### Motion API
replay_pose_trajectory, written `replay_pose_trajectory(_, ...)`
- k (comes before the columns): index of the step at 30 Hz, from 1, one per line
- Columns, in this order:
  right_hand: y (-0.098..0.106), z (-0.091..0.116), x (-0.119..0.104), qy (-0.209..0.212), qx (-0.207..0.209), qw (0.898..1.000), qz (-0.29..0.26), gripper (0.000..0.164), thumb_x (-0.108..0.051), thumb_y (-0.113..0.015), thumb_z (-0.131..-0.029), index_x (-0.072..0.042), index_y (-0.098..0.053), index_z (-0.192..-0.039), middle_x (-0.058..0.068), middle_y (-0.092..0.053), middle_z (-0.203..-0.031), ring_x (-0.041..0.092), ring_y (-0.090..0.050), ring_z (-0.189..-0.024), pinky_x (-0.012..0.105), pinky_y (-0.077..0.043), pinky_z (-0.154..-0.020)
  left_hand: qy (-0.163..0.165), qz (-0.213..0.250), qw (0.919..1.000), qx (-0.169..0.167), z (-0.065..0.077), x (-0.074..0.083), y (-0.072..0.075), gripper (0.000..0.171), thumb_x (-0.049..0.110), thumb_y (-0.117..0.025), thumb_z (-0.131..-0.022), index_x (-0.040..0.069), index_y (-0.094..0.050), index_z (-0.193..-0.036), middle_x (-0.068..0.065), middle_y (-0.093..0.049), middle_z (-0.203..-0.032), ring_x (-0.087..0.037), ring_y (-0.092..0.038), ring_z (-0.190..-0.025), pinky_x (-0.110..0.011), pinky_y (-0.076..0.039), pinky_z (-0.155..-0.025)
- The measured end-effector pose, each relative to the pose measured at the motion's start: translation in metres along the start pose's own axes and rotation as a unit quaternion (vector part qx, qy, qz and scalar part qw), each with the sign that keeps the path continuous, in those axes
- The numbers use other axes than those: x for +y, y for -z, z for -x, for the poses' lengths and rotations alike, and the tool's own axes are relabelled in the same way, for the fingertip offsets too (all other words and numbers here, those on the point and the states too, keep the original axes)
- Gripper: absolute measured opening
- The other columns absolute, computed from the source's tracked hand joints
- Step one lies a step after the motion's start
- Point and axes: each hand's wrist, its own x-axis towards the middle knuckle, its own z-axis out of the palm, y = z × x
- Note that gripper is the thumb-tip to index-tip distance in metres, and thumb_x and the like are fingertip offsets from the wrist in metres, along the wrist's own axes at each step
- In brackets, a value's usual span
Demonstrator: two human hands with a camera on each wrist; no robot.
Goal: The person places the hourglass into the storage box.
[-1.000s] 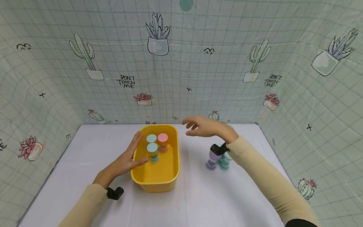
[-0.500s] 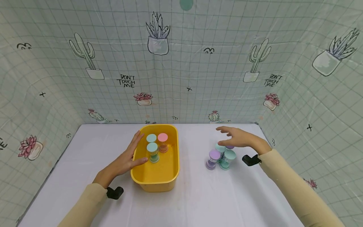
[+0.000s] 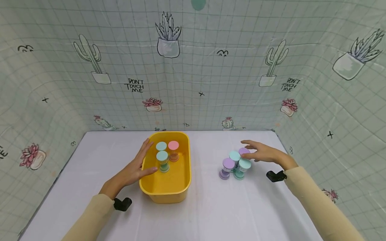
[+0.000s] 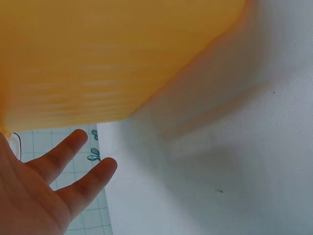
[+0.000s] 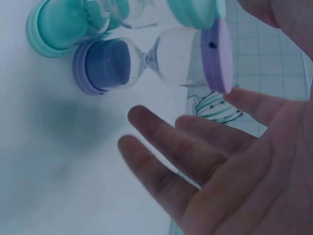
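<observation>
My right hand [image 3: 263,153] reaches over a purple-capped hourglass [image 3: 244,150] at the back of a cluster. Its fingers are spread; in the right wrist view one fingertip is right at the purple cap [image 5: 217,56]. Close in front stand a teal-capped hourglass [image 3: 244,163], another teal one [image 3: 234,155] and a second purple one [image 3: 228,163]. On the left, my left hand [image 3: 134,172] rests along the side of a yellow bin [image 3: 169,198], thumb over the rim, fingers extended. Inside the bin are a pink-capped hourglass [image 3: 173,145] and two teal-capped ones [image 3: 162,156].
A white cloth-covered table [image 3: 202,214] lies under everything. Behind it and at both sides rises a grid-patterned curtain [image 3: 187,73] with cactus drawings. Each wrist carries a small black camera, such as the right one [image 3: 275,176].
The right hand has moved from beside the bin rightward, then down to the purple-capped hourglass at the back of the cluster. The left hand has stayed at the bin.
</observation>
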Motion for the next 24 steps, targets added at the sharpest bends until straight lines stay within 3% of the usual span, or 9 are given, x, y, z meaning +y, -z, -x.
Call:
replay_pose_trajectory(4,0.0,-0.003,0.006,-0.006,-0.007,0.999,-0.041,0.082,-0.041,-0.067,-0.098,-0.005,-0.027,-0.161,0.032,-0.043,-0.153,0.035,-0.066,-0.118,0.044,-0.061,-0.093,0.0,-0.002,1.0,0.001,0.0,0.0,0.0,0.099,0.045,-0.069,-0.093,0.02,-0.007,-0.167,-0.011,0.012,-0.174,-0.05,-0.003,-0.158,-0.076,-0.027,-0.114)
replay_pose_trajectory(9,-0.003,-0.007,0.012,-0.007,-0.014,0.997,-0.073,0.078,-0.037,-0.067,-0.098,-0.004,-0.031,-0.159,0.029,-0.051,-0.145,0.026,-0.067,-0.105,0.04,-0.061,-0.091,0.012,-0.004,0.9999,-0.001,-0.001,0.002,0.001,0.101,0.05,-0.068,-0.093,0.021,-0.006,-0.167,-0.01,0.013,-0.174,-0.05,-0.004,-0.158,-0.075,-0.026,-0.115)
replay_pose_trajectory(16,-0.006,-0.008,0.02,0.002,-0.013,0.996,-0.09,0.067,-0.031,-0.066,-0.1,0.0,-0.04,-0.154,0.019,-0.063,-0.127,0.022,-0.066,-0.099,0.033,-0.06,-0.087,0.023,-0.008,0.9997,-0.006,-0.002,0.002,0.0,0.103,0.056,-0.066,-0.092,0.022,-0.004,-0.167,-0.008,0.014,-0.174,-0.049,-0.003,-0.158,-0.076,-0.022,-0.116)
replay_pose_trajectory(24,-0.007,-0.013,0.02,0.022,-0.004,0.996,-0.082,0.055,-0.029,-0.065,-0.1,0.002,-0.053,-0.143,0.014,-0.065,-0.119,0.019,-0.065,-0.097,0.03,-0.059,-0.086,0.02,-0.007,0.9998,0.001,0.001,0.002,0.0,0.1,0.05,-0.067,-0.093,0.022,-0.006,-0.167,-0.009,0.013,-0.174,-0.048,-0.002,-0.158,-0.076,-0.019,-0.116)
